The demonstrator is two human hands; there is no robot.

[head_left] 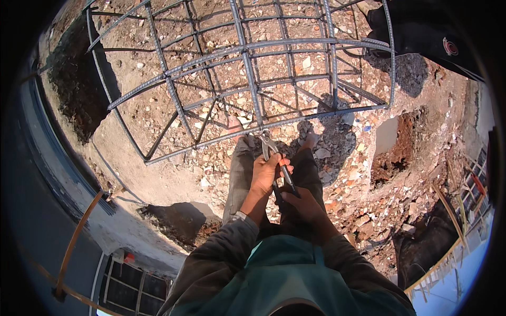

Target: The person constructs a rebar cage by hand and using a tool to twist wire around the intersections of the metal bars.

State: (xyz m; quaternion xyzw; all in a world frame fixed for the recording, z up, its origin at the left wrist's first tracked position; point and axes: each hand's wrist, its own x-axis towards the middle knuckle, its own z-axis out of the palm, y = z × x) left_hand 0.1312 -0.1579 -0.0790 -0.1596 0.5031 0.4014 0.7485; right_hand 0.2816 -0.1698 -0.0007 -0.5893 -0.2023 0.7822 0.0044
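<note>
A pair of pincers (pixel 267 146) with a steel head and dark handles points away from me. Its jaws are at the near edge bar of a rebar cage (pixel 253 108), where an upright bar crosses it; whether they grip a tie wire there is too small to tell. My left hand (pixel 267 173) is closed around the handles just behind the head. Farther back, my right hand (pixel 303 203) is closed on the lower end of a handle. The cage is a grid of ribbed steel bars.
Broken stone and rubble cover the ground under the cage. Pits lie at the left (pixel 79 89), the lower left (pixel 182 221) and the right (pixel 395 147). A person in dark clothes (pixel 416 31) is at the upper right. Bundled bars (pixel 74 163) run along the left.
</note>
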